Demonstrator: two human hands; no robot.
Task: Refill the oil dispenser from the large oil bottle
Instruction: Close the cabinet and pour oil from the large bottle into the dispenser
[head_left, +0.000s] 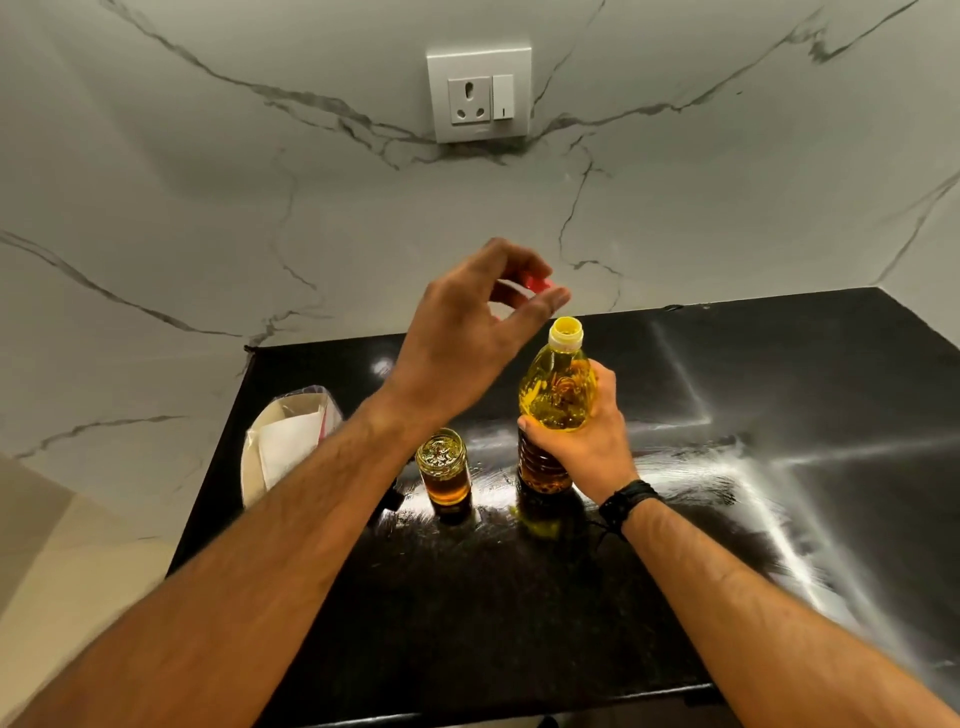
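Observation:
The large oil bottle, clear plastic with yellow oil, stands upright on the black counter; its yellow neck is uncapped. My right hand grips the bottle around its middle. My left hand is raised above and left of the bottle mouth, pinching a red cap between its fingers. The oil dispenser, a small glass jar with an open mouth and some amber oil at the bottom, stands just left of the bottle, below my left forearm.
A white paper-lined bag or container lies at the counter's left edge. A small dark object peeks out beside the jar under my left arm. A marble wall with a socket stands behind. Glare streaks the counter's right side.

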